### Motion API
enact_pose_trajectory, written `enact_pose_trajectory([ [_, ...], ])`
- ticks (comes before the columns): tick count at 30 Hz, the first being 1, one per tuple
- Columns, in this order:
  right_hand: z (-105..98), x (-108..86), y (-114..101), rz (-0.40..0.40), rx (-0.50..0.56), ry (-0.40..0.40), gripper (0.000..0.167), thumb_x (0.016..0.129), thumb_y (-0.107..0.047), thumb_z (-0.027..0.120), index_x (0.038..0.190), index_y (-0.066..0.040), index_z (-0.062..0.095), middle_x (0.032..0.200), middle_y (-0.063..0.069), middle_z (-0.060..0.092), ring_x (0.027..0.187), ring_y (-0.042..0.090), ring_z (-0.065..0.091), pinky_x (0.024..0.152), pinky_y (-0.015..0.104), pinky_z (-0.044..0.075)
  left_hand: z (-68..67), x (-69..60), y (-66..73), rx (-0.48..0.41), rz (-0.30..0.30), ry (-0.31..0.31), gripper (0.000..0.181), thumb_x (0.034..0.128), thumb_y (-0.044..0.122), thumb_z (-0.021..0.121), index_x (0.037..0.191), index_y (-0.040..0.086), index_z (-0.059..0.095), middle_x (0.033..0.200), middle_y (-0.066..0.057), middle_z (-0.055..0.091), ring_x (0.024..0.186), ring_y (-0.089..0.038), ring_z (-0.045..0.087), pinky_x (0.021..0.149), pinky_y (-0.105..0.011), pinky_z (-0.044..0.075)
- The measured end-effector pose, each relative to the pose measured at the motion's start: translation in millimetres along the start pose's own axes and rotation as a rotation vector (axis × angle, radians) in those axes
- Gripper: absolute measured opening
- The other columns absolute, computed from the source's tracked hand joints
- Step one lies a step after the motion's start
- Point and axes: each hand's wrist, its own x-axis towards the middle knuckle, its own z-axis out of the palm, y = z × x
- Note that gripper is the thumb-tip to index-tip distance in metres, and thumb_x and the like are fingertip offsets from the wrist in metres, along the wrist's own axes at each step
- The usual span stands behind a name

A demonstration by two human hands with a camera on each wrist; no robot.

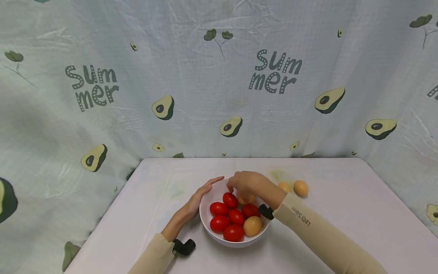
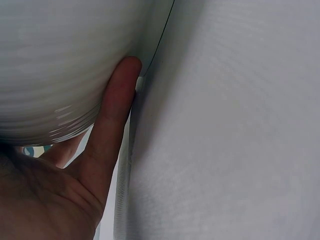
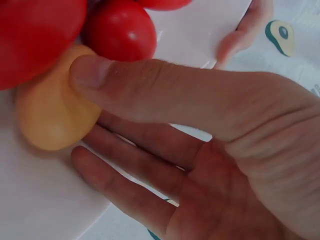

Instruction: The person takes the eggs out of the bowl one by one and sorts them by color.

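Observation:
A white bowl (image 1: 236,244) holds several glossy red eggs (image 1: 234,233) and an orange egg (image 1: 252,226) near its front right. My right hand (image 1: 251,184) reaches into the back of the bowl. In the right wrist view its thumb presses on another orange egg (image 3: 52,120), with the fingers (image 3: 125,192) behind and under it; a red egg (image 3: 120,31) lies right beside. My left hand (image 1: 196,199) rests along the bowl's outer left side, fingers extended. The left wrist view shows one straight finger (image 2: 116,95) against the bowl's ribbed wall (image 2: 55,65).
Two more orange eggs (image 1: 301,188) lie on the white table (image 1: 335,213), right of the bowl and behind my right forearm. A curtain (image 1: 191,76) printed with avocados hangs behind the table's far edge. Black wrist cameras (image 1: 184,247) sit on both wrists.

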Motion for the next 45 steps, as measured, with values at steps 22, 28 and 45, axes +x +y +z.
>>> enact_pose_trajectory([
  [22, 0.9, -0.6, 12.2, -0.051, 0.074, -0.014, 0.038, 0.08, -0.002, 0.081, 0.109, -0.025, 0.073, 0.106, -0.001, 0.066, 0.097, 0.018, 0.058, 0.08, 0.037, 0.062, 1.3, -1.1, -0.4, 0.012, -0.026, 0.007, 0.055, 0.1099, 0.037, 0.021, 0.162, 0.025, 0.034, 0.172, -0.001, 0.026, 0.158, -0.032, 0.026, 0.129, -0.059, 0.018],
  [28, -5.6, -8.1, 19.7, -0.143, 0.133, 0.029, 0.036, 0.085, 0.001, 0.075, 0.113, -0.021, 0.074, 0.108, -0.001, 0.069, 0.1, 0.019, 0.058, 0.083, 0.037, 0.061, 0.8, -0.7, -0.9, 0.017, -0.031, 0.01, 0.054, 0.1099, 0.037, 0.021, 0.162, 0.027, 0.035, 0.171, -0.001, 0.027, 0.157, -0.031, 0.028, 0.129, -0.058, 0.018],
  [45, -10.2, -36.3, 42.4, -0.283, 0.155, 0.206, 0.033, 0.095, 0.0, 0.062, 0.115, -0.02, 0.08, 0.107, 0.003, 0.066, 0.098, 0.018, 0.057, 0.081, 0.033, 0.057, 0.4, -1.8, 0.1, 0.018, -0.049, 0.017, 0.054, 0.1101, 0.039, 0.021, 0.162, 0.029, 0.034, 0.171, -0.001, 0.028, 0.154, -0.031, 0.034, 0.128, -0.054, 0.027],
])
